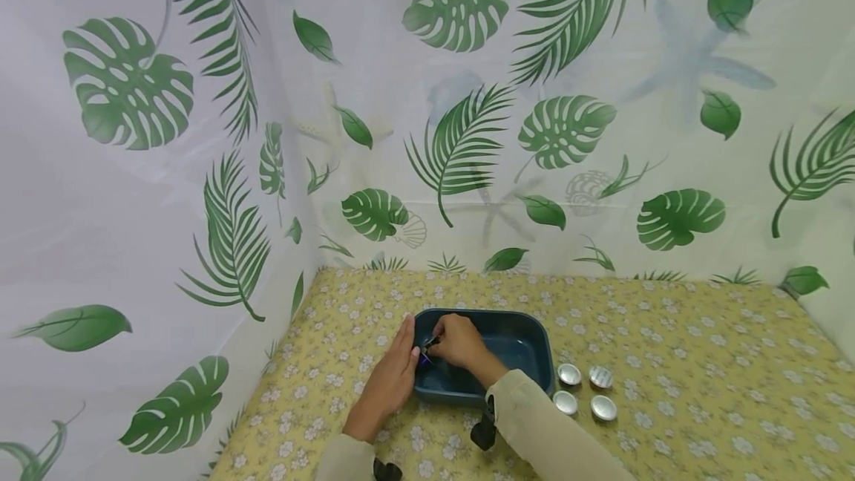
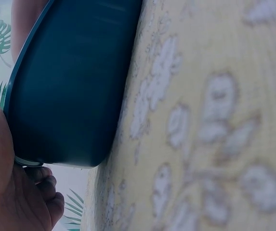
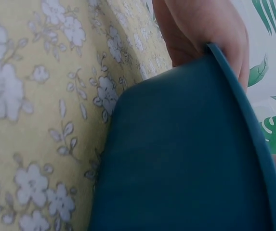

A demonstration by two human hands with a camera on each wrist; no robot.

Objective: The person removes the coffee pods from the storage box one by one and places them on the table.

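A dark blue rectangular baking dish [image 1: 517,351] sits on the table. My left hand [image 1: 394,370] holds its left end, thumb at the rim and fingers along the outer wall; the left wrist view shows those fingertips [image 2: 48,192] bent below the rim. Inside the dish's left part, my right hand [image 1: 461,340] pinches a small dark, shiny object [image 1: 430,346] with a blue-violet glint at its lower end. Its kind is too small to tell, and fingers cover part of it. In the right wrist view, the dish's wall [image 3: 176,144] hides the right fingertips.
Several small round silver-topped cups [image 1: 603,408] stand just right of the dish. A yellow flowered cloth [image 1: 701,362] covers the table. Leaf-printed white curtains [image 1: 601,191] hang behind and at the left.
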